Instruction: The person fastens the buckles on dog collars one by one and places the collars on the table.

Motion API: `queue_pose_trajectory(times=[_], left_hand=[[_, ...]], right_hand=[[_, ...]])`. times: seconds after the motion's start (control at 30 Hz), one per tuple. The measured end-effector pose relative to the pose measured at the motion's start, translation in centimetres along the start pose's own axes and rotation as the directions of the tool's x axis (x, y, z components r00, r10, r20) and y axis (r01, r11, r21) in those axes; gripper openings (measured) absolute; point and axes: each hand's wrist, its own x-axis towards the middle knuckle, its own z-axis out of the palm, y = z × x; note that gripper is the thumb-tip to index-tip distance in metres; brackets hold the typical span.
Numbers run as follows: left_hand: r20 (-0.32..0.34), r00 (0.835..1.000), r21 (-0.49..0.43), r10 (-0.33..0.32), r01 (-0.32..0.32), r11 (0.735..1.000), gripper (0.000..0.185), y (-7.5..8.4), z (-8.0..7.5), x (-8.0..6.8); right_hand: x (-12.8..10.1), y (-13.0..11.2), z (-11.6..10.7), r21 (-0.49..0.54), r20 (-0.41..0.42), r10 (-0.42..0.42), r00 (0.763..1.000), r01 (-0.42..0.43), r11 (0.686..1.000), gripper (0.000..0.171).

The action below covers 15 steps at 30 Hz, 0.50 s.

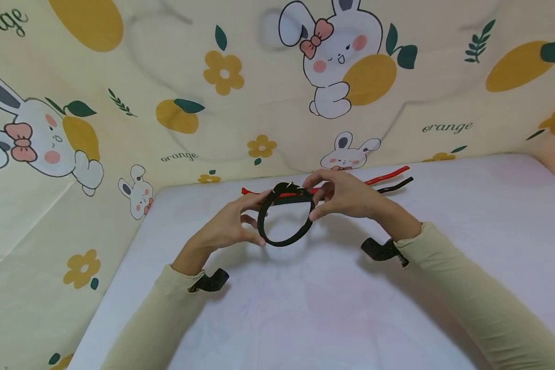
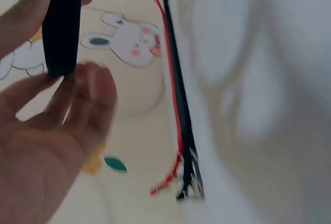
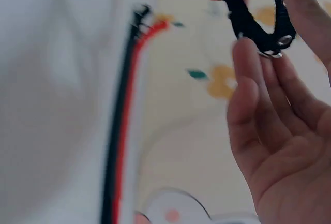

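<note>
Strap [image 1: 284, 243] between left grip [image 1: 231, 222] and right grip [image 1: 349, 194]

The looped strap [image 1: 283, 243] is black with silvery eyelets [image 3: 285, 40]. The tabletop [image 1: 287, 308] is lilac-white; near its far edge are a red strap [image 1: 387, 176] and another black strap [image 1: 396, 185]. The cream backdrop [image 1: 268, 110] bears white rabbits [image 1: 328, 56], mustard flowers [image 1: 224, 60] and dark-green leaves [image 1: 79, 108].

The white surface [image 1: 268, 313] stretches wide and pale. Along its far edge lie a red strap [image 1: 389, 176] and a black strap [image 1: 399, 185], side by side, the red one farther back. Metal fittings [image 2: 194, 169] show at one end of the pair; from the head view, their middles are partly hidden.
</note>
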Motion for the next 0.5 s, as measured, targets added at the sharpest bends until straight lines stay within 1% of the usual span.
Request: queue_pose_trajectory(times=[0.07,0.13,0.27,0.33,0.4,0.47,0.5], left_hand=[[0.027,0.999,0.013,-0.026,0.026,1.0,0.105,-0.7,-0.5,-0.6],[0.032,0.998,0.004,-0.05,0.05,0.999,0.104,-1.4,-0.9,-1.1],[0.002,0.99,-0.058,-0.14,0.14,0.988,0.093,-3.0,-1.5,-2.0],[-0.017,0.979,-0.067,-0.204,0.202,0.977,0.088,-3.9,-1.7,-2.4],[-0.038,0.962,-0.07,-0.271,0.268,0.961,0.085,-4.6,-1.8,-2.7],[-0.058,0.946,-0.05,-0.32,0.317,0.947,0.084,-5.3,-2.0,-3.0],[-0.064,0.942,-0.025,-0.331,0.33,0.944,0.084,-5.5,-2.0,-3.1]], right_hand=[[0.3,0.4,1.3,-0.019,0.001,-0.004,1.0,0.004,1.0,0.064],[0.6,0.8,2.6,-0.041,0.001,-0.005,1.0,0.005,0.999,0.063],[1.0,1.6,4.8,-0.077,0.037,-0.004,0.999,0.007,0.997,0.062],[1.2,1.8,5.7,-0.094,0.082,-0.01,0.997,0.018,0.995,0.063],[1.4,2.0,6.5,-0.135,0.13,-0.033,0.991,0.051,0.99,0.068],[1.6,2.1,7.3,-0.187,0.164,-0.037,0.986,0.068,0.98,0.074],[1.7,2.1,7.7,-0.216,0.177,-0.045,0.983,0.083,0.973,0.078]])
